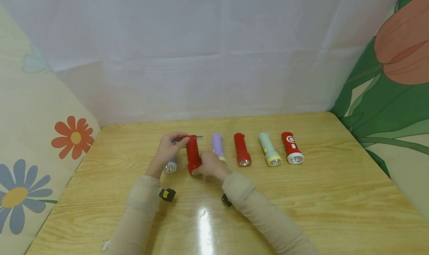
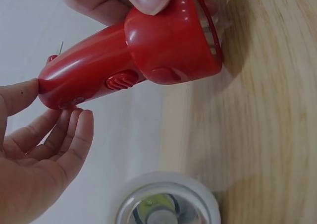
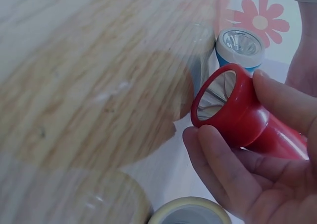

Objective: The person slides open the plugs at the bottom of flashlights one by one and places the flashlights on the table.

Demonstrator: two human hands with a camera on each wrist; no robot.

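Note:
Both hands have hold of a red flashlight (image 1: 193,152), lifted at the left part of the row. My left hand (image 1: 166,147) pinches its tail end between thumb and fingertips. Around the head end, my right hand (image 1: 212,163) grips with thumb and fingers, as the right wrist view shows. In the left wrist view a ridged slide switch (image 2: 121,80) is on the barrel, and a thin metal pin (image 2: 61,47) sticks out near the tail. Just left of it lies a blue flashlight with a white head (image 1: 170,167), partly hidden behind the left hand.
Right of the hands lie a purple flashlight (image 1: 218,145), another red flashlight (image 1: 241,148), a mint green flashlight (image 1: 268,147) and a red one with a white head (image 1: 291,145). They form a row on the wooden table (image 1: 318,202). A white cloth (image 1: 214,61) hangs behind.

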